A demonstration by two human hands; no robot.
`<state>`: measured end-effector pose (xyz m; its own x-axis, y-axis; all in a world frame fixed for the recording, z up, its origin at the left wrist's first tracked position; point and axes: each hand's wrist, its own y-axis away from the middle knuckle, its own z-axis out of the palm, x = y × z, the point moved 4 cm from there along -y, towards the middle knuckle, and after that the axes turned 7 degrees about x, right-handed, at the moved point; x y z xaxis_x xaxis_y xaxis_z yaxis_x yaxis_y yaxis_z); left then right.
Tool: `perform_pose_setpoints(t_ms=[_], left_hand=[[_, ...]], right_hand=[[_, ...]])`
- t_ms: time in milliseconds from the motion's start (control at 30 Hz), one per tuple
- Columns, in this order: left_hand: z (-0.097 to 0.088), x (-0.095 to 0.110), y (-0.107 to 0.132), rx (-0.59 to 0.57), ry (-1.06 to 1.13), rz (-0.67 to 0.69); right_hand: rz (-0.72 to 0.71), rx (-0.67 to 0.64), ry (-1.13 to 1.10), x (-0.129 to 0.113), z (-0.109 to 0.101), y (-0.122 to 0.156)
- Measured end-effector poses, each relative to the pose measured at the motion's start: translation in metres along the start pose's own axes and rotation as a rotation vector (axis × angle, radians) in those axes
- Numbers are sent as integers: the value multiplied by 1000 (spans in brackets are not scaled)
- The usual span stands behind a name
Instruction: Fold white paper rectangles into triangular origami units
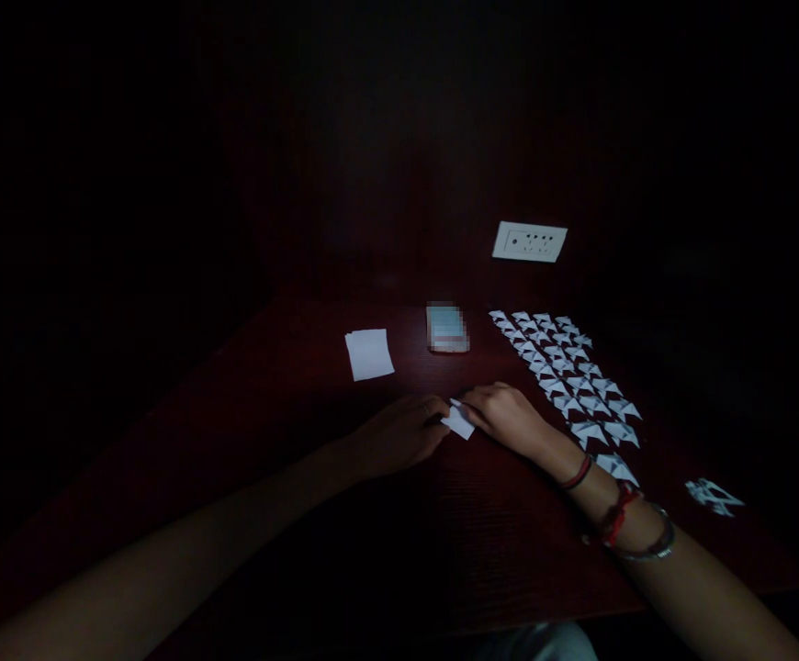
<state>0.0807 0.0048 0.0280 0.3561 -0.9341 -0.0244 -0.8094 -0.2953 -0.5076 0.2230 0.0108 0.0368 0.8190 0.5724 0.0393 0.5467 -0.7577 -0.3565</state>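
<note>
A small folded piece of white paper [459, 422] lies on the dark red table [510, 542] between my two hands. My left hand [410, 431] pinches its left edge, with a ring on one finger. From the other side, my right hand [502, 415] is closed on the paper's upper right part, fingers bent over it. Part of the paper is hidden under the fingers. Beyond my left hand rests a stack of square white paper sheets [370, 354]. Several rows of folded white paper figures [557, 353] stand to the right of my right hand.
A blurred phone-like object [447, 328] lies near the back of the table. On the wall above is a white power socket [530, 241]. A crumpled-looking white bundle [714, 497] sits at the right, beyond my right forearm. The surroundings are very dark.
</note>
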Motion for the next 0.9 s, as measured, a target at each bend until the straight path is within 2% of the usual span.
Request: perform_pose_setpoints(t_ms=[200,333,500,633,833,900], left_hand=[[2,-1,4,5,3,21],[4,-3,5,-20,43,12],[6,-3,7,-25,42,-10],[4,-1,7,-19,30,-1],[0,2,6,-11,32,24],[1,1,6,-14,32,24]], right_hand=[[59,146,-16,5,-8,0],[-4,159,11,9,-6,1],[29,183,18,19,-2,2],[114,174,-85,28,3,2],[328,95,-347,41,15,3],[368,113,-380,42,17,4]])
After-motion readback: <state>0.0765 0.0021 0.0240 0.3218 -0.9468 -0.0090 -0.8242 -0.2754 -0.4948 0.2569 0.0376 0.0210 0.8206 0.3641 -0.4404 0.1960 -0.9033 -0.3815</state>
